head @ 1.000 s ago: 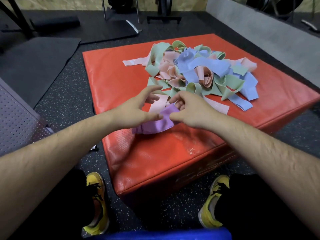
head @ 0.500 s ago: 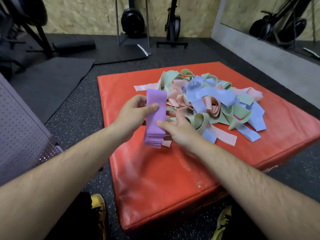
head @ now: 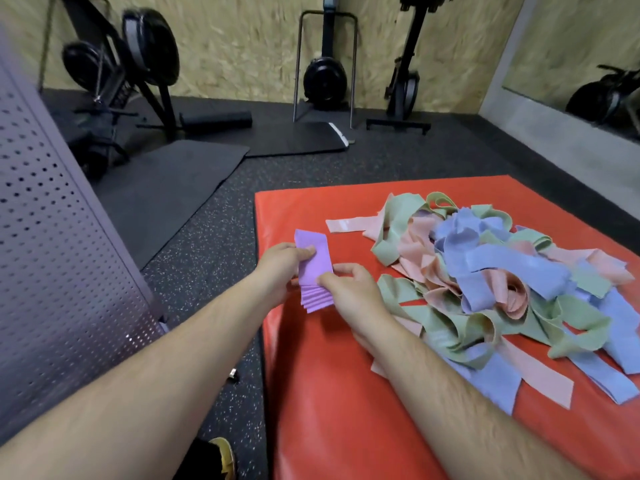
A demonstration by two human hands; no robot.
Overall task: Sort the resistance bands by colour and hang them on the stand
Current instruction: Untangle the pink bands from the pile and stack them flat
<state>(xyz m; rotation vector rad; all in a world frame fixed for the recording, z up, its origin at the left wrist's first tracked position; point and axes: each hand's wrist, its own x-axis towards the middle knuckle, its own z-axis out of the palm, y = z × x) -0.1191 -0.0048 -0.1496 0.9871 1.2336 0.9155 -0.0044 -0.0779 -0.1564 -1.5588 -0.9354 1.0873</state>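
The left hand (head: 281, 263) and right hand (head: 349, 289) together pinch a stack of purple bands (head: 316, 249), seemingly squaring it for hanging, left of the unsorted pile (head: 485, 271).

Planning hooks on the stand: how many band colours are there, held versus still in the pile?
Held by left hand and right hand: 1, purple stack
Piled on the red mat: 3, pink bands, green bands, blue bands
Total: 4 colours
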